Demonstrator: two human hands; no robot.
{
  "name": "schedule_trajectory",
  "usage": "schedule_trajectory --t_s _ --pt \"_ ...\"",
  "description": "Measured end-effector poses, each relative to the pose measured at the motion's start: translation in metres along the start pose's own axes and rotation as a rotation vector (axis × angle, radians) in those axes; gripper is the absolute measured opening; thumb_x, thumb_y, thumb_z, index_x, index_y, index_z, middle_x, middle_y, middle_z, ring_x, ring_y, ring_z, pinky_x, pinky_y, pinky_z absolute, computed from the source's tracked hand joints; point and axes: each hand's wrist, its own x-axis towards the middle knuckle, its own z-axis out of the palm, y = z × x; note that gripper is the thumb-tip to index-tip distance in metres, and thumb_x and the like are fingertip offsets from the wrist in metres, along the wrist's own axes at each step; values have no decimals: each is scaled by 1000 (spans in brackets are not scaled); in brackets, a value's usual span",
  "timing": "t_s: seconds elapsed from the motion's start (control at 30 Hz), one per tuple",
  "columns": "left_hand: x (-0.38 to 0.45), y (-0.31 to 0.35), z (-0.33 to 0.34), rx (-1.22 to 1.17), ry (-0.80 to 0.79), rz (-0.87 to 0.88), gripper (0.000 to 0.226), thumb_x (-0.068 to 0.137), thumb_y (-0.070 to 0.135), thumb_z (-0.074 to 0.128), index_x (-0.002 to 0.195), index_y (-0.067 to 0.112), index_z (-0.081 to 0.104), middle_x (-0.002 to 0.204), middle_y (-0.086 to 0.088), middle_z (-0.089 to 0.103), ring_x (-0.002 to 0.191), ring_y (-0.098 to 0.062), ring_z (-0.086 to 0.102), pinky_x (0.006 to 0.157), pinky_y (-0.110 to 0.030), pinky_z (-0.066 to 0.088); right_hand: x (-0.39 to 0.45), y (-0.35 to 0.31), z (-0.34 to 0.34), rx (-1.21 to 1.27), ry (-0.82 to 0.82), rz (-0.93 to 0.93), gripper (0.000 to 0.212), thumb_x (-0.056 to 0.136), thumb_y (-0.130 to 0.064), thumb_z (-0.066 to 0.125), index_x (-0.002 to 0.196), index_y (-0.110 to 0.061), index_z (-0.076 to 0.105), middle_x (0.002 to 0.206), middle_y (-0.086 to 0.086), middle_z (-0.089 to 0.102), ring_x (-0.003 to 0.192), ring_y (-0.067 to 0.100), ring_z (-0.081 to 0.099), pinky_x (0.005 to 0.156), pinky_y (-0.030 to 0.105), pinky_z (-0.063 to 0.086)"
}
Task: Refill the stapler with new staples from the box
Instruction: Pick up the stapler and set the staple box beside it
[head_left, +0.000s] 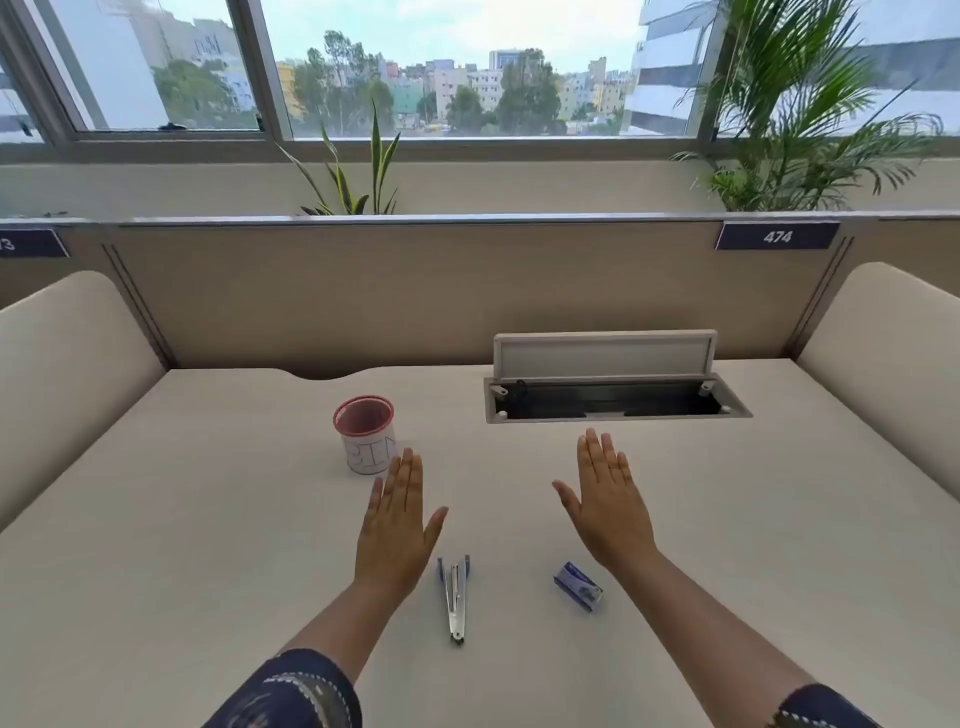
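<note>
A slim silver and blue stapler lies lengthwise on the pale desk, between my two forearms. To its right rests a small blue staple box, lying on its side. My left hand hovers flat, fingers stretched out, just left of and beyond the stapler, holding nothing. My right hand is also flat and empty, above and slightly right of the box. Neither hand touches either object.
A pink-rimmed cup labelled BIN stands beyond my left hand. A cable hatch with its lid raised is set into the desk beyond my right hand. Padded dividers flank the desk; a partition and plants stand behind.
</note>
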Motion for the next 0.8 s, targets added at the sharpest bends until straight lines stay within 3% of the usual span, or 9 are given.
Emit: schedule_trajectory --t_s 0.23,0.47,0.67,0.73,0.8 --pt "-26 -2 19 11 -45 7 83 74 65 -23 139 14 -21 150 2 -22 139 -14 -22 107 -20 -24 -25 5 28 3 -70 30 106 61 -72 -34 144 -11 -12 156 6 -13 136 17 -23 112 27 -12" --pt "-45 -8 33 -45 -97 -30 85 72 67 -23 139 15 -19 150 3 -18 139 -13 -18 111 -21 -19 -53 6 50 51 -162 44 113 58 -76 -32 145 -8 -8 157 5 -10 144 19 -13 114 27 -11" --pt "-56 -12 45 -73 -92 -89 95 71 72 -22 143 12 -7 151 5 -10 139 -10 -14 115 -26 -8 -62 3 63 96 -143 79 112 60 -78 -27 146 -11 -3 157 1 -8 144 16 -11 115 26 -10" --pt "-58 -12 48 -63 -96 -93 85 79 68 -13 143 13 -10 153 5 -10 138 -9 -16 114 -24 -10 -63 4 67 100 -142 79 100 71 -75 -15 147 -11 -2 154 -1 -11 144 17 -10 115 26 -9" --pt "-58 -12 50 -49 -109 -86 70 90 56 8 142 14 -13 155 3 -9 137 -7 -19 112 -20 -14 -64 4 71 107 -147 86 79 88 -63 12 147 -12 0 156 0 -8 144 16 -9 115 26 -8"
